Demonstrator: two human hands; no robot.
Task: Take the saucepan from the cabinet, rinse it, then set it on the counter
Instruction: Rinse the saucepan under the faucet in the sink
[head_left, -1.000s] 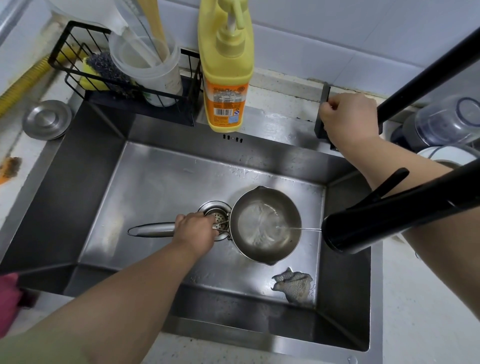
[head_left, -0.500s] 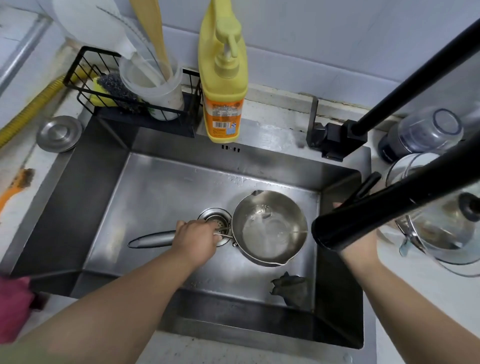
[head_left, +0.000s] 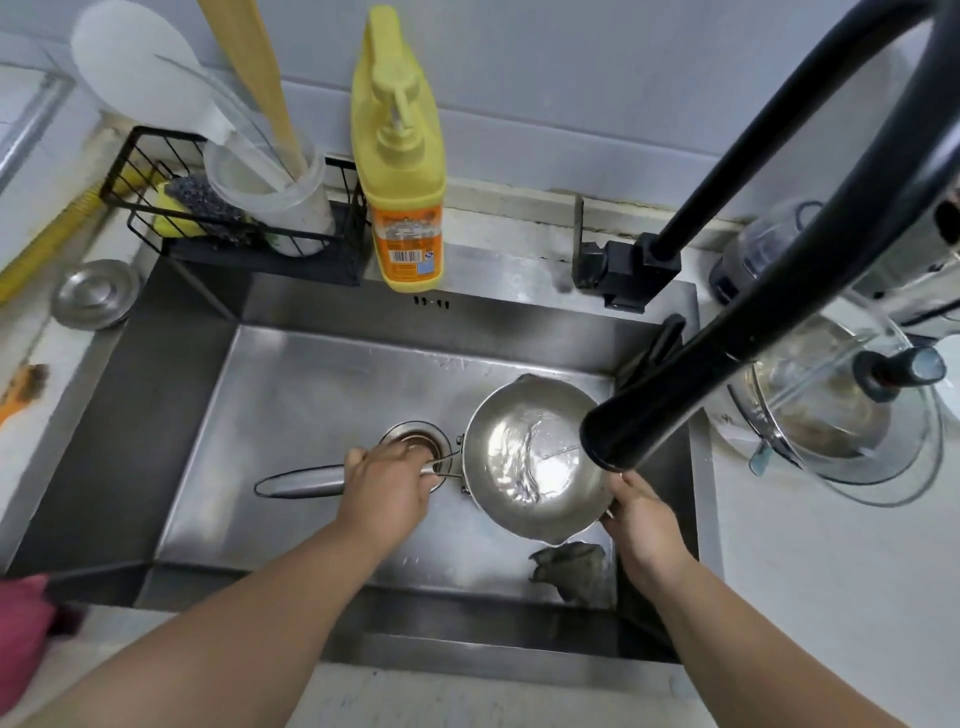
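head view: the small round stainless-steel saucepan (head_left: 535, 457) sat low in the steel sink (head_left: 311, 384), water pooled inside, under the black faucet spout (head_left: 618, 436). the left hand (head_left: 387, 480) had its grip clamped on the long metal handle. the right hand (head_left: 641, 512) cupped the pan's near rim, fingers curled on it. wet steel could slip in tipping, and water might splash onto the white tabletop (head_left: 810, 582).
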